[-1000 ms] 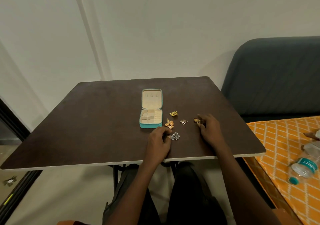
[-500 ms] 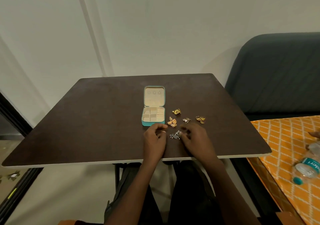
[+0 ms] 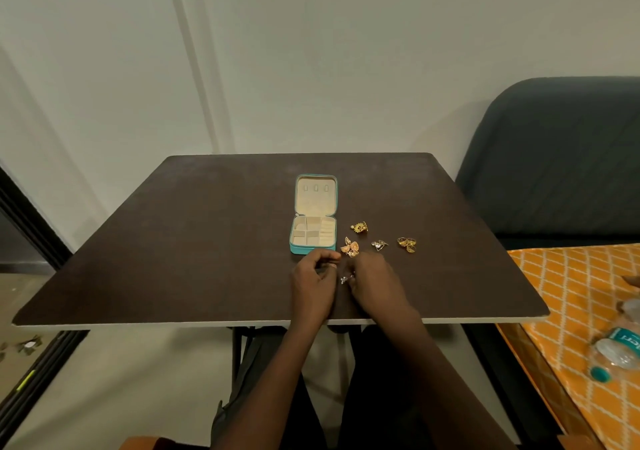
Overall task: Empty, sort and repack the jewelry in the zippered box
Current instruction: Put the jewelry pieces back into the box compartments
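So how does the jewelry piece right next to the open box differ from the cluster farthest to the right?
The piece by the box looks rose-gold and fan-shaped; the far-right cluster is yellow gold and made of round loops. The first lies just off the teal box's near right corner and close to both hands; the second lies apart from box and hands. Both rest loose on the dark table, outside the box.

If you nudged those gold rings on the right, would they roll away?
Probably not far: the gold rings lie flat in a small touching cluster on the table. They look thin and light, so a push would likely scatter them. Stood on edge, one might roll.
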